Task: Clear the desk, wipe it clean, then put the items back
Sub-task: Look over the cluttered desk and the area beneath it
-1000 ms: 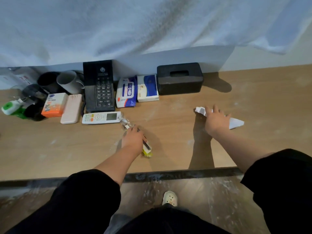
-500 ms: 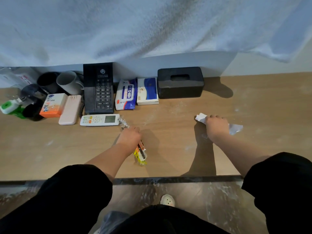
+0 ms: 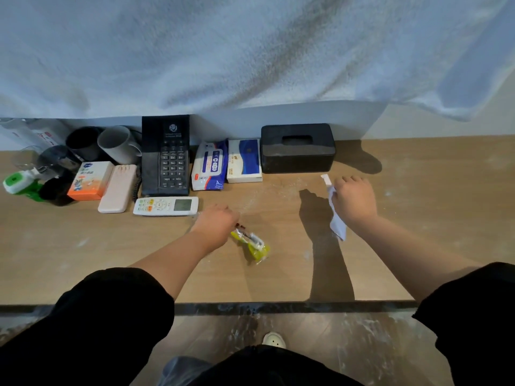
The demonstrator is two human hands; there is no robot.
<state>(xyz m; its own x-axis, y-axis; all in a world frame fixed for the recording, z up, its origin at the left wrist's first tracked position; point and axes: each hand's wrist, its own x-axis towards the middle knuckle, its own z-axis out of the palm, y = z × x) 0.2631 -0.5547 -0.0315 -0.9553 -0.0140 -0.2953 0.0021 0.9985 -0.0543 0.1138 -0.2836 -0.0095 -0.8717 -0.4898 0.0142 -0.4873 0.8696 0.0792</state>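
Note:
My left hand [image 3: 216, 222] grips the top end of a clear and yellow plastic packet [image 3: 252, 243] whose lower end lies on the wooden desk [image 3: 278, 274]. My right hand [image 3: 354, 200] holds a crumpled white tissue [image 3: 335, 221] that hangs down to the desk. White dust streaks the desk between the hands. A white remote [image 3: 165, 206] lies just left of my left hand.
Along the back wall stand a black phone [image 3: 165, 156], a wet-wipe pack [image 3: 210, 165], a blue and white box [image 3: 244, 160] and a black tissue box [image 3: 297, 147]. Cups [image 3: 117, 144], an orange box [image 3: 89, 179], a pink case [image 3: 118, 188] and a green bottle [image 3: 19, 183] crowd the left.
My right hand has lifted and gathered the tissue, which lay flat before. My left hand has swung the packet's free end to the right.

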